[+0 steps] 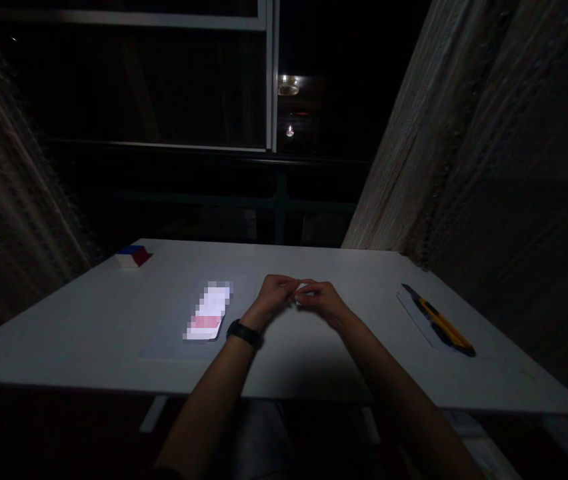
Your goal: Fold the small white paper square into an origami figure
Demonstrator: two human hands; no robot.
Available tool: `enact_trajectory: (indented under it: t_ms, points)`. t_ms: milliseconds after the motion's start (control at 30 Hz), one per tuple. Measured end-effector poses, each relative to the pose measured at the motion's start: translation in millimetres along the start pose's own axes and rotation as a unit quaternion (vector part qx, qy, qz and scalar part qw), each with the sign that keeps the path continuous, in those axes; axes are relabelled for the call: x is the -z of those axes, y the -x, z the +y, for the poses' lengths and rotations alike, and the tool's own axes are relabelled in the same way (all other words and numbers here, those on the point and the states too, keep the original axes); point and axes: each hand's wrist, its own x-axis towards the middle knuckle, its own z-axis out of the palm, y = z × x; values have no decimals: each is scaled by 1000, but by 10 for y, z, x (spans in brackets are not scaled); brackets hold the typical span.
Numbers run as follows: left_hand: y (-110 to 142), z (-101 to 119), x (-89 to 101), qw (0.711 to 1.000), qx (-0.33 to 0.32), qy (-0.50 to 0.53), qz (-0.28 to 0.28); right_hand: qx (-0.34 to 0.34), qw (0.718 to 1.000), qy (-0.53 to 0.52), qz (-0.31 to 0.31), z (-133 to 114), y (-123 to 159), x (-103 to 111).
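Both hands meet over the middle of the white table (284,363). Between their fingertips is a small white piece of paper (305,287), mostly covered by the fingers. My left hand (278,292), with a dark band on its wrist, is closed on the paper's left side. My right hand (325,298) pinches it from the right, fingers bent. Left of my left hand lies a lit phone (209,312), its screen blurred out, on a pale sheet (161,343).
A yellow and black utility knife (441,321) lies at the right beside a thin white strip (417,320). At the far left corner sits a small blue, red and white block (133,256). Curtains (394,147) and a dark window (164,80) stand behind the table.
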Motion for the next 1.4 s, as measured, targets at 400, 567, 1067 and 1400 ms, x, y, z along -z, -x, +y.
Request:
enact_trajectory:
  t_ms: [400,567,1067,1400]
  points:
    - [-25,-30,1,996,-51,-71,13,-29,998,-26,50,59,-24,5]
    - [-19,-21,-1,995,-60,-85,7,-6,998,1,56,48,-33,8]
    - [4,5,4,992,-73,-101,17,5,999,12,35,40,-7,-18]
    - [14,10,-25,998,-64,-6,26,58,988,98,105,29,-51,-14]
